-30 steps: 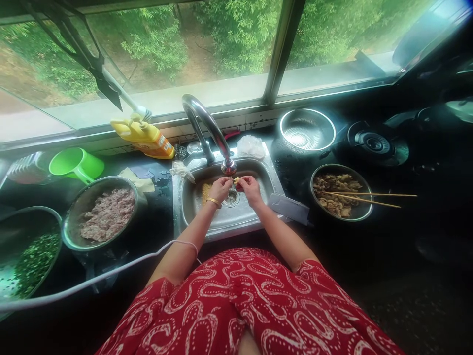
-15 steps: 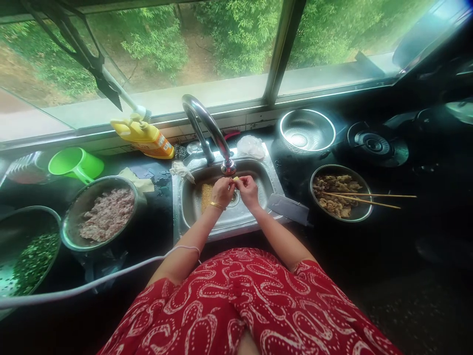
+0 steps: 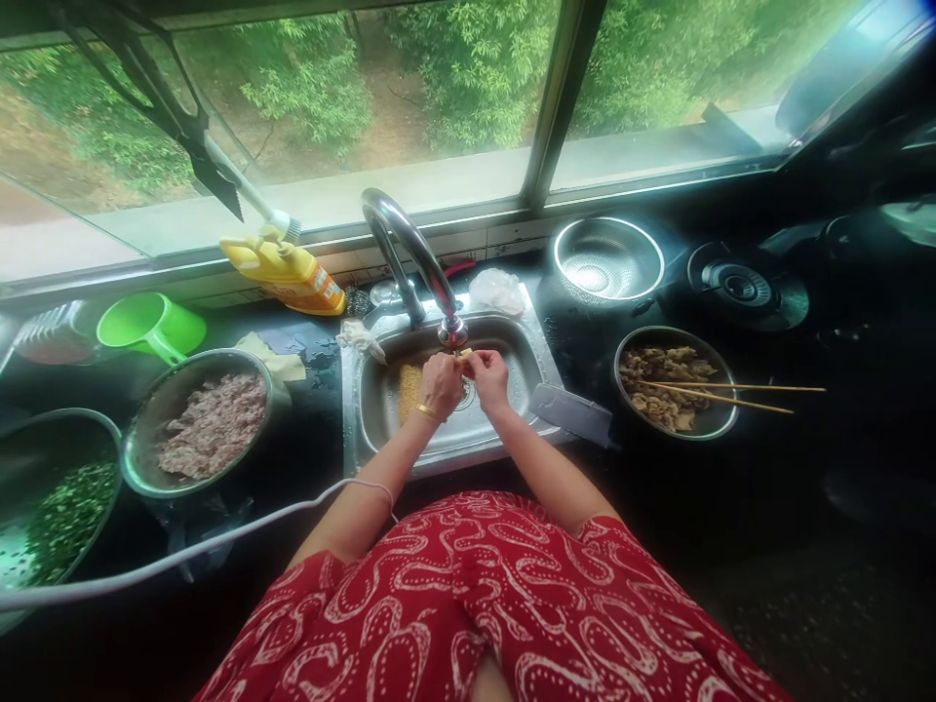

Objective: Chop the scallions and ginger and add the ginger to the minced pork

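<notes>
The person wears a red garment (image 3: 483,604) printed all over with looping white swirls — short-sleeved, so both forearms are bare. A thin gold bangle (image 3: 426,410) circles the wrist of the left hand (image 3: 441,383). A white cable (image 3: 219,538) crosses the left arm — it trails off to the left.

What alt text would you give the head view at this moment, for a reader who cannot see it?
Over a steel sink, under the faucet, a person's left hand and right hand together pinch a small yellowish piece. On the dark counter, a bowl of minced meat sits left; a bowl of cooked food bearing chopsticks sits right.
</notes>
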### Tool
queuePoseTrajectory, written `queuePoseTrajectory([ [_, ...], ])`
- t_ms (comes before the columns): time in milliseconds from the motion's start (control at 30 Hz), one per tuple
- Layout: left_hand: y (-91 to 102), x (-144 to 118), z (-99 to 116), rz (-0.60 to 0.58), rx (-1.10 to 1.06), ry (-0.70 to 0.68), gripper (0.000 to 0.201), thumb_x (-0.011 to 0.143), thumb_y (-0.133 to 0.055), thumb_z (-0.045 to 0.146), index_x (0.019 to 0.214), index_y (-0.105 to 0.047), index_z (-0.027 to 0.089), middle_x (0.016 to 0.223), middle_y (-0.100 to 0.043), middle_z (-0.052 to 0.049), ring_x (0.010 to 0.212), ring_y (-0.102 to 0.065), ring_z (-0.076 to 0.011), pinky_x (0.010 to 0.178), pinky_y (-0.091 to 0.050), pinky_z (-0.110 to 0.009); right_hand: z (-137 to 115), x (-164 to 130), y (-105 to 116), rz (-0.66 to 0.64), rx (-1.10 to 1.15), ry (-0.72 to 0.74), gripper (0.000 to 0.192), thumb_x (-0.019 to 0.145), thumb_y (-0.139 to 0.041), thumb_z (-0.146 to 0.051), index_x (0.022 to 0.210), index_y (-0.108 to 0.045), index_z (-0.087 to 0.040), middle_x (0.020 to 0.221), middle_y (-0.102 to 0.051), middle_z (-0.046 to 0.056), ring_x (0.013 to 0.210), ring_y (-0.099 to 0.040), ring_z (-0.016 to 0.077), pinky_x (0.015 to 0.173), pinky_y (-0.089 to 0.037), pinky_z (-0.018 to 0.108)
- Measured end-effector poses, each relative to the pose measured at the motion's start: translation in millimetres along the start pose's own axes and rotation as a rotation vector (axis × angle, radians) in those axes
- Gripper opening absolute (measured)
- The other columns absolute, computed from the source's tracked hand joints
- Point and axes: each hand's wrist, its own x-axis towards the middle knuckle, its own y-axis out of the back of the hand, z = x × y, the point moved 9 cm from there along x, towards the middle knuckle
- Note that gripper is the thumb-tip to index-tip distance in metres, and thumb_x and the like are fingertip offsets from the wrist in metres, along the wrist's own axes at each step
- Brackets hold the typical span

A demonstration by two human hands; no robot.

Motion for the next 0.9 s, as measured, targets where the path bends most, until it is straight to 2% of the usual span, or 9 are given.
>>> queuePoseTrajectory([
  [100,-2.3,-3,-13,-0.048,-0.129,0.099,0.028,0.089,-0.038,0.026,0.065,-0.050,0.020,0.072,-0.052,-0.007,0.071,-0.048,-0.0200,0.068,-0.033,-0.033,2,2,0,-0.031,0.121,-0.088,0.027,0.070,-0.067,-0.038,0.082,-0.050,-0.021,0.074,-0.065,0.000,0.070,-0.065,0.0146,0.068,-0.054,0.030],
  [167,-6.1,-2,-19,-0.085,-0.212,0.161,0.034,0.087,-0.042,0.031,0.056,-0.046,0.020,0.063,-0.047,-0.004,0.065,-0.044,-0.0170,0.065,-0.032,-0.030,0,2,0,-0.039,0.148,-0.082,0.027,0.070,-0.067,-0.037,0.083,-0.051,-0.021,0.076,-0.065,0.000,0.072,-0.065,0.0144,0.070,-0.054,0.030],
  [300,-12.6,2,-26,-0.067,-0.517,0.309,0.030,0.076,-0.056,0.041,0.057,-0.052,0.017,0.061,-0.048,0.000,0.063,-0.043,-0.0128,0.062,-0.032,-0.026,-9,-2,-3,-0.061,0.125,0.051,0.027,0.070,-0.067,-0.038,0.086,-0.055,-0.020,0.081,-0.065,-0.001,0.074,-0.063,0.0127,0.074,-0.053,0.029],
  [433,-26.3,1,-29,-0.096,-0.820,0.501,0.039,0.066,-0.062,0.051,0.056,-0.052,0.015,0.053,-0.043,0.003,0.054,-0.035,-0.0082,0.053,-0.028,-0.023,-14,-4,-3,-0.067,0.031,0.150,0.027,0.071,-0.066,-0.039,0.088,-0.060,-0.018,0.084,-0.066,0.001,0.078,-0.061,0.0137,0.078,-0.051,0.029],
  [700,-35.0,-7,-20,-0.124,-1.149,0.693,0.043,0.056,-0.072,0.046,0.050,-0.041,0.017,0.047,-0.034,0.006,0.044,-0.028,-0.0037,0.044,-0.019,-0.021,-40,-14,6,-0.022,-0.383,0.411,0.022,0.080,-0.060,-0.038,0.091,-0.067,-0.020,0.092,-0.068,0.005,0.089,-0.059,0.0176,0.087,-0.046,0.033],
  [800,-39.3,-8,-19,-0.148,-1.215,0.743,0.042,0.052,-0.075,0.041,0.050,-0.040,0.017,0.046,-0.033,0.007,0.043,-0.027,-0.0032,0.043,-0.018,-0.021,-44,-16,7,-0.025,-0.404,0.434,0.020,0.080,-0.059,-0.035,0.090,-0.068,-0.020,0.092,-0.068,0.006,0.089,-0.059,0.0179,0.086,-0.046,0.033],
  [900,-43.8,-7,-22,-0.140,-1.211,0.776,0.039,0.052,-0.073,0.036,0.050,-0.039,0.018,0.044,-0.031,0.008,0.042,-0.026,-0.0035,0.043,-0.017,-0.021,-36,-13,6,-0.037,-0.344,0.380,0.021,0.078,-0.061,-0.036,0.089,-0.068,-0.020,0.091,-0.069,0.005,0.088,-0.060,0.0175,0.086,-0.046,0.033],
])
